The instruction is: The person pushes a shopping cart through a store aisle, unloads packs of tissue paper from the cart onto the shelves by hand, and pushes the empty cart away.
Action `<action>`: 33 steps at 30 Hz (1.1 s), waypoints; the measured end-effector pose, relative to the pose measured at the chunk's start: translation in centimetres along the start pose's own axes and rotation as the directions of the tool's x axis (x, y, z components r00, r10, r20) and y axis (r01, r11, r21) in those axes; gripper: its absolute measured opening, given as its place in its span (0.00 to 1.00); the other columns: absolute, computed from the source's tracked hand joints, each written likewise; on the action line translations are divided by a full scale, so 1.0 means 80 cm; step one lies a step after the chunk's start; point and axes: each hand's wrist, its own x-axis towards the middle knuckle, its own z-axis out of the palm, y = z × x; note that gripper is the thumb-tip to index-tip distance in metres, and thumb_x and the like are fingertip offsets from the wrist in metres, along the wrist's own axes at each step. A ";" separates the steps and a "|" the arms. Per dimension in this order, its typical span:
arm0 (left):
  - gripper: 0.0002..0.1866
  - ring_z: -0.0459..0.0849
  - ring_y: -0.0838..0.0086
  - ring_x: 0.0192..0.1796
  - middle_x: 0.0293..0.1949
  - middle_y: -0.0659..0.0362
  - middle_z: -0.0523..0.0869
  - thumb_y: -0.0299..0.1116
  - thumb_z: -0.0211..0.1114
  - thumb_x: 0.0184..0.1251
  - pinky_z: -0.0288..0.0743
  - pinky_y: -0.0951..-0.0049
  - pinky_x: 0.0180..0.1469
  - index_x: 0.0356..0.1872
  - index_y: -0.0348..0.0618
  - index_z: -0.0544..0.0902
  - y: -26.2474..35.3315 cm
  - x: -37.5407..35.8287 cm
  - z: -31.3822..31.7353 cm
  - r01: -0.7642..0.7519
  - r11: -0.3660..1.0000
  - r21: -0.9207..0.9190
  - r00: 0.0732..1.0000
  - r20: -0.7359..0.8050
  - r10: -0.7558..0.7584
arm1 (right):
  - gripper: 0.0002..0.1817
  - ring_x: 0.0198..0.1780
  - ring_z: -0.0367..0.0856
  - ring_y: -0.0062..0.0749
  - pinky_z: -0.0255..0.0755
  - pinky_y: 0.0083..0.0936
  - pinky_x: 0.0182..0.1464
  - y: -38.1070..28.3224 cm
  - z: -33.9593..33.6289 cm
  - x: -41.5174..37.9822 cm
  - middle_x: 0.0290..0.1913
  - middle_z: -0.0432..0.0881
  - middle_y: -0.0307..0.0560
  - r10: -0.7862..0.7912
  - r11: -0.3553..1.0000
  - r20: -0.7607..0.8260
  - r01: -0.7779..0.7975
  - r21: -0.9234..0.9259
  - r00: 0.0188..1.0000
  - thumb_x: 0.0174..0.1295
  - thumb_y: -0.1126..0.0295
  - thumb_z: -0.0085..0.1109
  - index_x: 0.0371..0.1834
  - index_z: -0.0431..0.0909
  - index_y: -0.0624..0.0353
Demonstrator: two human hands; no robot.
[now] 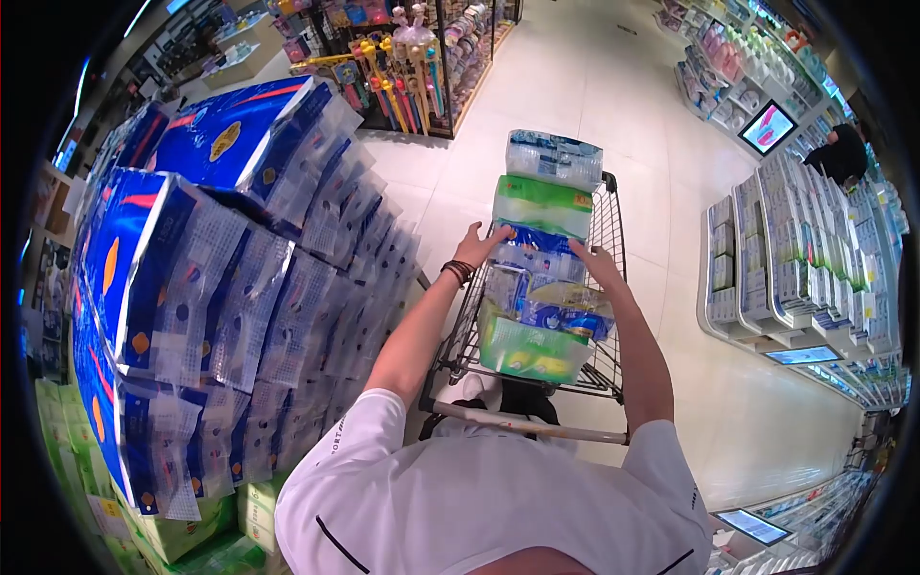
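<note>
A blue plastic-wrapped tissue pack (537, 247) lies in the middle of a wire shopping cart (611, 225). My left hand (476, 247), with dark bands at the wrist, is on its left edge, one fingertip on the blue wrapper. At its right edge my right hand (600, 266) has the thumb against the wrapper. Between them the two hands grip the pack; some fingers are hidden. Beyond it sit a green pack (542, 203) and a clear and dark blue pack (554, 158). Closer to me are a blue and yellow pack (565, 309) and a green pack (535, 349).
At my left rises a tall stack of blue tissue packs (182, 287), close to the cart. The cart's handle (527, 422) is just before my body. Shelves of boxes (800, 240) stand to the right, and a toy display (402, 72) ahead. A person in dark clothing (840, 153) is at far right.
</note>
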 end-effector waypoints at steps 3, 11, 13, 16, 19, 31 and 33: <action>0.58 0.86 0.63 0.61 0.61 0.41 0.84 0.66 0.78 0.55 0.81 0.65 0.62 0.73 0.27 0.68 0.022 0.028 0.038 0.038 0.950 -0.311 0.978 0.206 0.028 | 0.52 0.59 0.85 0.46 0.76 0.34 0.62 -0.006 0.009 0.039 0.60 0.86 0.59 -0.057 0.940 0.445 -0.101 0.325 0.894 0.55 0.29 0.71 0.67 0.79 0.68; 0.46 0.89 0.66 0.54 0.54 0.49 0.89 0.59 0.81 0.56 0.81 0.67 0.59 0.64 0.31 0.78 0.123 0.017 0.057 -0.069 0.948 -0.309 0.997 -0.065 0.051 | 0.41 0.52 0.90 0.42 0.78 0.35 0.58 -0.088 -0.068 0.036 0.48 0.92 0.54 -0.060 0.987 0.123 0.041 0.154 0.991 0.55 0.34 0.73 0.55 0.88 0.63; 0.44 0.89 0.68 0.52 0.53 0.48 0.90 0.56 0.81 0.59 0.82 0.69 0.56 0.64 0.28 0.76 0.193 -0.026 0.031 -0.130 0.953 -0.275 0.990 -0.089 0.110 | 0.40 0.49 0.90 0.42 0.78 0.36 0.57 -0.161 -0.136 -0.017 0.45 0.92 0.53 -0.022 0.997 0.030 0.020 0.073 0.999 0.57 0.33 0.71 0.52 0.88 0.63; 0.54 0.89 0.56 0.57 0.54 0.43 0.89 0.63 0.78 0.55 0.81 0.62 0.60 0.69 0.27 0.69 0.312 -0.102 -0.027 -0.194 0.973 -0.124 0.981 -0.042 0.191 | 0.36 0.43 0.88 0.35 0.79 0.34 0.51 -0.210 -0.214 -0.052 0.41 0.91 0.50 -0.130 0.982 -0.019 0.131 0.138 0.991 0.63 0.36 0.68 0.49 0.88 0.65; 0.55 0.90 0.50 0.55 0.52 0.40 0.88 0.64 0.77 0.56 0.82 0.59 0.59 0.69 0.24 0.66 0.388 -0.161 -0.074 -0.403 0.908 -0.112 0.915 -0.027 0.402 | 0.37 0.38 0.82 0.33 0.76 0.35 0.47 -0.264 -0.301 -0.089 0.36 0.87 0.50 -0.252 0.967 -0.130 0.254 0.002 0.959 0.68 0.34 0.63 0.44 0.87 0.67; 0.53 0.89 0.41 0.39 0.34 0.33 0.85 0.61 0.71 0.59 0.86 0.53 0.44 0.59 0.10 0.63 0.539 -0.299 -0.286 -0.854 0.480 0.202 0.425 -0.261 0.867 | 0.48 0.47 0.82 0.42 0.76 0.35 0.55 -0.542 -0.440 -0.321 0.49 0.85 0.57 -0.850 0.465 -0.408 0.837 -0.288 0.332 0.65 0.28 0.59 0.56 0.82 0.72; 0.52 0.89 0.42 0.41 0.37 0.34 0.84 0.58 0.73 0.58 0.86 0.54 0.46 0.61 0.13 0.63 0.536 -0.316 -0.326 -0.866 0.429 0.257 0.351 -0.299 0.887 | 0.47 0.46 0.83 0.41 0.78 0.35 0.53 -0.572 -0.421 -0.351 0.48 0.85 0.57 -0.833 0.403 -0.509 0.867 -0.293 0.215 0.66 0.28 0.58 0.55 0.82 0.73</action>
